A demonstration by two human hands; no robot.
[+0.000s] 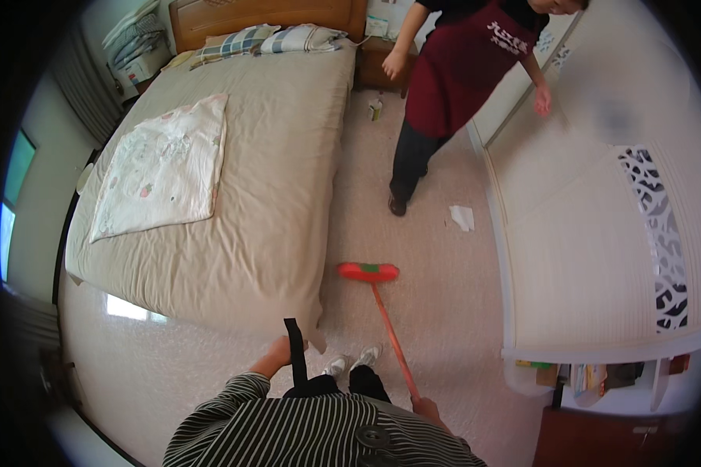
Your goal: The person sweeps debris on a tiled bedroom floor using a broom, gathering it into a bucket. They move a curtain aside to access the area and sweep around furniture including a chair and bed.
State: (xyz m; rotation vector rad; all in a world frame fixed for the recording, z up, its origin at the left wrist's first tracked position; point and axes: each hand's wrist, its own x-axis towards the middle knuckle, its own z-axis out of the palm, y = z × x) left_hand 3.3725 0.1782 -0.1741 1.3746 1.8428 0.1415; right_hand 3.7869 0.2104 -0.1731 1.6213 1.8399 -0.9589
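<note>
My right hand (427, 408) is closed around the upper end of an orange-red broom handle (392, 338). The red broom head (354, 271) with a green middle rests on the floor, a little right of the bed's near corner. My left hand (276, 355) is beside that corner, close to the hanging beige bedsheet (273, 265). A black strap (294, 350) crosses in front of its fingers, so I cannot see whether they hold the sheet.
A crumpled white paper (463, 217) lies on the floor beyond the broom. Another person (459, 74) in a maroon apron stands beside the bed. A white wardrobe (576, 226) lines the right. A small container (375, 109) sits near the nightstand (378, 64).
</note>
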